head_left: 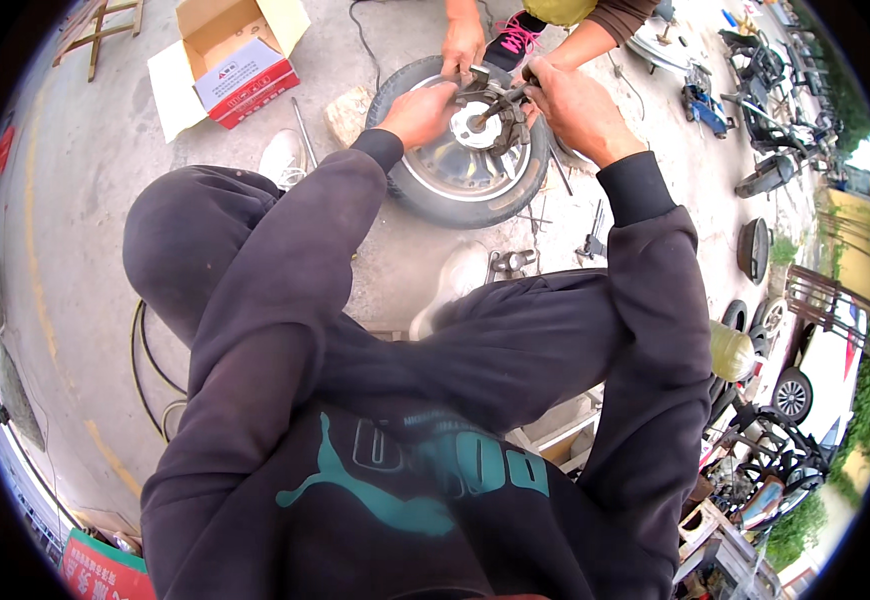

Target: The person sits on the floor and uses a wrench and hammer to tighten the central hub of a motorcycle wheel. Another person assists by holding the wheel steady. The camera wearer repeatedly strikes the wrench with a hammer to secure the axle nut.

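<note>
A wheel with a black tyre [520, 196] lies flat on the ground before me, its silver hub with a pale round centre [476, 126] facing up. My left hand [421, 114] rests over the left side of the hub, fingers curled in at the dark metal parts there; what they grip is hidden. My right hand [583, 110] is closed at the hub's right side on a dark rod-like piece [500, 104] that slants up from the centre. Another person's two hands [463, 42] reach in from the far side, one close to each of mine.
An open cardboard box [247, 85] stands at the far left, near a stone block [347, 115] and a metal bar [304, 132]. Tools [511, 262] lie by my shoe. A dark pan [753, 250] and motorbike parts [770, 100] are at the right; a hose [141, 370] at the left.
</note>
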The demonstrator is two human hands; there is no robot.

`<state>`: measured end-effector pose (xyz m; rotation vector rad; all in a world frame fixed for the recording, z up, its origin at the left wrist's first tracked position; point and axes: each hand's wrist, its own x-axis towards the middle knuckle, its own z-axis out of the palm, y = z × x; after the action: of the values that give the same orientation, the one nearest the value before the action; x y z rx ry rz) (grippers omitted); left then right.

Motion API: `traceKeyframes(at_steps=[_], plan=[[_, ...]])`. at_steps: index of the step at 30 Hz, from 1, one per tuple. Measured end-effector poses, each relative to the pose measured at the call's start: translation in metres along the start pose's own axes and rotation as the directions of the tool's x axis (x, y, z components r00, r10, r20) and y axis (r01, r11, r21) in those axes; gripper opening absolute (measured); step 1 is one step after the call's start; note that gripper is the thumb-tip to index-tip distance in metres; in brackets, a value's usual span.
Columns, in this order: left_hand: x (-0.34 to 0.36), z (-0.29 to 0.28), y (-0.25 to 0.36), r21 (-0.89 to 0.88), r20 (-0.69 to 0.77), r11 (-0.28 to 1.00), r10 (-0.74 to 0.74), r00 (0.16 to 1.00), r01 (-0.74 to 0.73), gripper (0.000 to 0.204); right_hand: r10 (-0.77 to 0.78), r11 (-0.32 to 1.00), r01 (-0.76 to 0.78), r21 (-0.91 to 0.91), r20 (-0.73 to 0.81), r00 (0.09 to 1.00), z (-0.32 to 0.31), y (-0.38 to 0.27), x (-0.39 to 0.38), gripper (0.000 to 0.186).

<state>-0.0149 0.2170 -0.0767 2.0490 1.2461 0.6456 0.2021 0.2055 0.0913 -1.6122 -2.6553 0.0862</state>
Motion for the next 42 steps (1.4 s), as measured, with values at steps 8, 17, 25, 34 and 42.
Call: traceKeyframes(at_steps=[8, 17, 25, 34, 42], plan=[[0.01, -0.002, -0.004, -0.046, 0.037, 0.995, 0.09, 0.995, -0.088, 0.036, 0.003, 0.98, 0.016, -0.197, 0.096, 0.995, -0.025, -0.016, 0.014, 0.042], [0.016, -0.022, 0.022, -0.121, 0.141, 0.989, 0.098, 0.985, -0.081, 0.054, 0.024, 0.95, 0.043, -0.31, 0.211, 0.977, 0.011, 0.015, 0.032, 0.029], [0.011, -0.03, 0.024, -0.174, 0.133, 0.984, 0.051, 0.99, -0.028, 0.039, -0.295, 0.87, 0.359, -0.339, 0.226, 0.928, -0.012, 0.004, 0.025, 0.012], [0.012, -0.031, 0.029, -0.18, 0.142, 0.983, 0.069, 0.987, -0.043, 0.037, 0.087, 0.909, 0.015, -0.417, 0.226, 0.97, -0.013, -0.036, 0.029, 0.014], [0.01, -0.021, 0.037, -0.231, 0.071, 0.973, 0.005, 0.997, 0.011, 0.039, -0.6, 0.523, 0.689, -0.501, 0.358, 0.716, -0.015, 0.009, 0.041, 0.02]])
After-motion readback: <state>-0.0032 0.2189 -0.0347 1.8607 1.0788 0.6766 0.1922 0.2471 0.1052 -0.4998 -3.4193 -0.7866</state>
